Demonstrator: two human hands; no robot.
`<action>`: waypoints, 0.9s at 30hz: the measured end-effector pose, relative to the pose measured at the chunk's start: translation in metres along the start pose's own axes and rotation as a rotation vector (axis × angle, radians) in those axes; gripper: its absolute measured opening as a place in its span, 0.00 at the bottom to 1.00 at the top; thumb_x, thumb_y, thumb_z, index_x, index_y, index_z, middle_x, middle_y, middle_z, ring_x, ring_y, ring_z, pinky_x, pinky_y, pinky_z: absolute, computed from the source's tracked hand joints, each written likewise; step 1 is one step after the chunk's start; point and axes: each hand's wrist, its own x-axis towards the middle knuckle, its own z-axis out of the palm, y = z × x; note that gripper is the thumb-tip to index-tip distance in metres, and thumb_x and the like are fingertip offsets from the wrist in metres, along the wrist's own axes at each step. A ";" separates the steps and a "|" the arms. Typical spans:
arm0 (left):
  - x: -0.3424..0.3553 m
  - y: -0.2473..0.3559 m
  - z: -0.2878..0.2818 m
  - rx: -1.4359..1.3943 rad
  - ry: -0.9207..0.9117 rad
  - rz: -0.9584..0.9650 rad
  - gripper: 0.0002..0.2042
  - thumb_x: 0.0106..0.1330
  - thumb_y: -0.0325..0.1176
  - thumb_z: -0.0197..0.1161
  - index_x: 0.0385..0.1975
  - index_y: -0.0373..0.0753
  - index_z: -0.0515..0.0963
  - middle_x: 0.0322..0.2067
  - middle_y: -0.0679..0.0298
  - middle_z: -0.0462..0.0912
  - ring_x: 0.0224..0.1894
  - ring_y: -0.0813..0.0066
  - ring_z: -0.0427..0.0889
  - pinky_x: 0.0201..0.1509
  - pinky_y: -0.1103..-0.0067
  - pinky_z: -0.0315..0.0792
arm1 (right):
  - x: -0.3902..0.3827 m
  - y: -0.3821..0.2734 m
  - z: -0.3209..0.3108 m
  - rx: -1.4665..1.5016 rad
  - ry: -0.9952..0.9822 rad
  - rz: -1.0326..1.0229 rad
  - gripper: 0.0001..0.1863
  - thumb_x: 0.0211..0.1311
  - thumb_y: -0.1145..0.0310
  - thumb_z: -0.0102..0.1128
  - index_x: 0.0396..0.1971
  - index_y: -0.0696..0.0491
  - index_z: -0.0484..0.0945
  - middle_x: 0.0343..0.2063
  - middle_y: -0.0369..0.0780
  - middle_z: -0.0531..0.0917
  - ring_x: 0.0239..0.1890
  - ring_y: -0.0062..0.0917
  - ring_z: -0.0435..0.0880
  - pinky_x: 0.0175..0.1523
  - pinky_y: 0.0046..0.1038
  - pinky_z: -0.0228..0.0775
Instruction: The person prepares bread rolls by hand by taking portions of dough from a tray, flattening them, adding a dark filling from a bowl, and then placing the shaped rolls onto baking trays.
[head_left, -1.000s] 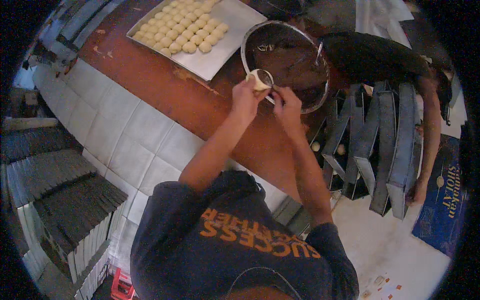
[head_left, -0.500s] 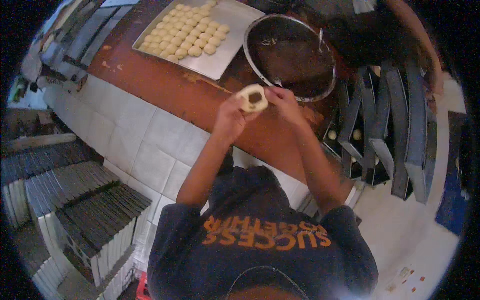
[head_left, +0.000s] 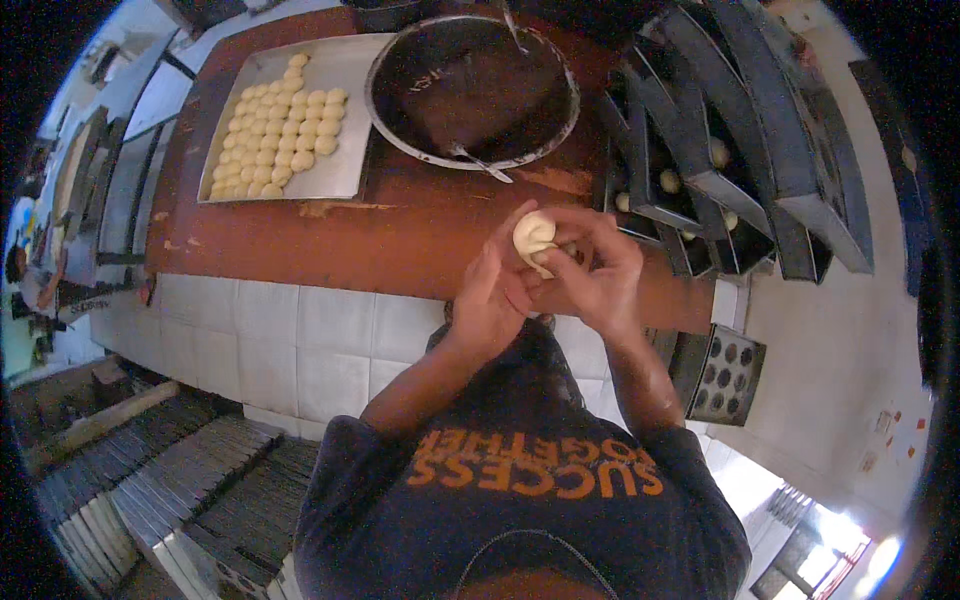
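Between both hands, above the front edge of the brown table, is a piece of pale dough (head_left: 534, 236) folded over on itself. My left hand (head_left: 492, 285) cups it from the left and below. The fingers and thumb of my right hand (head_left: 603, 268) pinch its edge from the right. Any filling inside is hidden by the folded dough. Beyond the hands stands a wide round basin (head_left: 372, 92) of dark brown filling, with a spoon (head_left: 482, 163) resting at its near rim. A metal tray (head_left: 345, 165) with rows of dough balls (head_left: 275, 135) lies to the left.
Several dark metal baking pans (head_left: 690, 180) lean on the right, some with dough balls inside. A pan with round cups (head_left: 727, 375) sits below the table's right end. Stacks of dark pans (head_left: 190, 480) stand at lower left. White tiles (head_left: 270, 330) face the table.
The dough was opened flat with a dark filling showing; now it is folded over and the filling is hidden. My right hand has closed in around it. The view has turned toward the right.
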 end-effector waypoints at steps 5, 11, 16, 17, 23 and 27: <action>0.007 -0.022 -0.024 0.232 0.287 -0.030 0.22 0.59 0.29 0.53 0.54 0.37 0.59 0.41 0.62 0.71 0.42 0.74 0.72 0.44 0.80 0.69 | -0.025 0.029 0.003 -0.274 0.081 -0.277 0.14 0.37 0.75 0.65 0.30 0.51 0.76 0.30 0.39 0.76 0.36 0.31 0.75 0.38 0.26 0.68; -0.001 -0.031 -0.027 0.734 0.215 -0.158 0.16 0.57 0.24 0.56 0.46 0.34 0.65 0.36 0.64 0.73 0.38 0.77 0.74 0.39 0.82 0.71 | -0.056 0.044 -0.018 -0.142 0.046 0.059 0.14 0.37 0.75 0.65 0.30 0.53 0.76 0.32 0.41 0.76 0.36 0.34 0.77 0.38 0.29 0.71; 0.001 -0.054 -0.015 0.399 0.339 -0.143 0.15 0.56 0.31 0.59 0.42 0.35 0.69 0.34 0.65 0.75 0.36 0.75 0.75 0.39 0.81 0.70 | -0.059 0.057 -0.022 -0.307 0.155 -0.271 0.17 0.38 0.74 0.64 0.34 0.53 0.75 0.33 0.41 0.77 0.37 0.36 0.76 0.42 0.32 0.68; 0.003 -0.062 -0.011 0.336 0.356 -0.118 0.14 0.56 0.31 0.58 0.42 0.35 0.69 0.33 0.65 0.75 0.36 0.76 0.74 0.39 0.81 0.70 | -0.056 0.057 -0.021 -0.337 0.150 -0.286 0.17 0.38 0.74 0.63 0.35 0.53 0.75 0.33 0.41 0.77 0.37 0.36 0.76 0.42 0.33 0.67; 0.001 -0.103 0.008 0.527 0.389 -0.066 0.12 0.58 0.30 0.57 0.40 0.36 0.68 0.30 0.67 0.74 0.31 0.79 0.73 0.33 0.83 0.68 | -0.063 0.048 -0.062 -0.238 0.108 -0.087 0.16 0.36 0.75 0.62 0.31 0.52 0.75 0.31 0.40 0.77 0.36 0.36 0.74 0.43 0.34 0.64; -0.009 -0.124 0.026 0.354 0.315 -0.123 0.13 0.55 0.30 0.59 0.39 0.37 0.68 0.29 0.67 0.73 0.30 0.79 0.73 0.34 0.82 0.68 | -0.082 0.066 -0.097 -0.283 0.127 -0.319 0.15 0.33 0.75 0.62 0.28 0.51 0.74 0.29 0.41 0.76 0.35 0.35 0.73 0.42 0.33 0.63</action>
